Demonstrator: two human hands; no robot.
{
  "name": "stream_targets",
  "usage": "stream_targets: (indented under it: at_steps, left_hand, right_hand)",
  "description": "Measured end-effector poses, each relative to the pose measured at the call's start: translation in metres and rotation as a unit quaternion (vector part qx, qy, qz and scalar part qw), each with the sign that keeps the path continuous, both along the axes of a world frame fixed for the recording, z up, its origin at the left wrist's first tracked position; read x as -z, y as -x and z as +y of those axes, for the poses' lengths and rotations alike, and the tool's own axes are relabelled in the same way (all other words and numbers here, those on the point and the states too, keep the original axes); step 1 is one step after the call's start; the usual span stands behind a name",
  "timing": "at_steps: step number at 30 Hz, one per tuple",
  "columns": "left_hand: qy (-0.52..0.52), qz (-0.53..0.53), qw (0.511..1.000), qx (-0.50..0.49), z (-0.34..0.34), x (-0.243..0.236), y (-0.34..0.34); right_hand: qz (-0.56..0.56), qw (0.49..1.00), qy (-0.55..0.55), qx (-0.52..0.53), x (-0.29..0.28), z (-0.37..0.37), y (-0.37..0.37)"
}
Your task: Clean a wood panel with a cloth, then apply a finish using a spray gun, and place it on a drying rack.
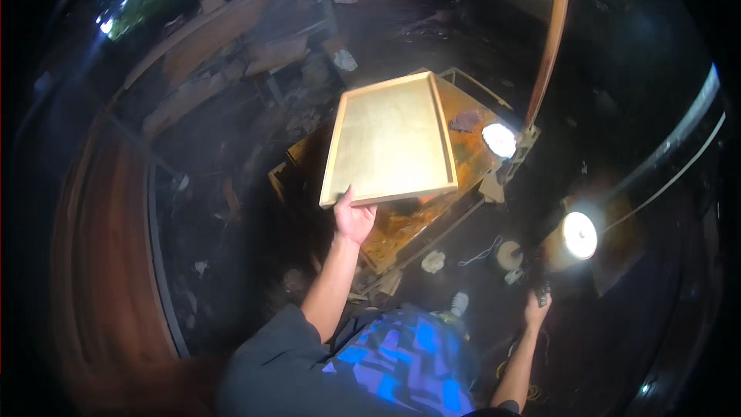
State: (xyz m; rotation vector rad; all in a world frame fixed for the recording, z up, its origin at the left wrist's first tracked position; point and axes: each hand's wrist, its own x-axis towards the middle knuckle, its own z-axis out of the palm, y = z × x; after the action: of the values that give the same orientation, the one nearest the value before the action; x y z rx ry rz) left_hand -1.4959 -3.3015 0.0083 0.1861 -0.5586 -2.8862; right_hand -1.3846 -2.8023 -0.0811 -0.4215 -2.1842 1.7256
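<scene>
My left hand (pixel 355 222) grips the near edge of a shallow wooden tray (pixel 390 139), thumb over the rim. The tray is pale, rectangular and low-rimmed, and tilts above a stained work table (pixel 397 241). Low on the right, my right hand (pixel 537 310) is closed round the grip of a dark tool (pixel 543 291). A round part with a glaring white face (pixel 579 235) shows just above that grip. Whether it belongs to the tool, I cannot tell.
A bright white round thing (pixel 499 140) and a reddish-brown lump (pixel 466 120) are on the table's far right. A wooden post (pixel 549 50) rises beside them. Planks (pixel 201 50) lie at the far left. A pale round piece (pixel 433 262) lies below the table's near edge.
</scene>
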Motion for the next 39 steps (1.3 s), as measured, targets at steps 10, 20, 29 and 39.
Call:
stream_targets:
  at_steps: [10,20,29,39]
  left_hand:
    - [0.062,-0.098,0.975,-0.188,0.188,0.013,0.073]
    - [0.067,-0.14,0.958,-0.241,0.246,0.054,0.081]
    - [0.024,-0.27,0.961,-0.057,0.311,0.047,0.038]
    - [0.285,-0.385,0.852,-0.211,0.097,0.101,0.038]
  right_hand:
    - [-0.069,0.985,0.025,-0.154,-0.041,0.111,0.171]
    - [-0.044,0.976,-0.001,-0.215,-0.035,0.151,0.24]
    - [-0.059,0.972,0.021,-0.227,-0.03,0.157,0.225]
    - [-0.06,0.975,0.002,-0.213,-0.038,0.163,0.189]
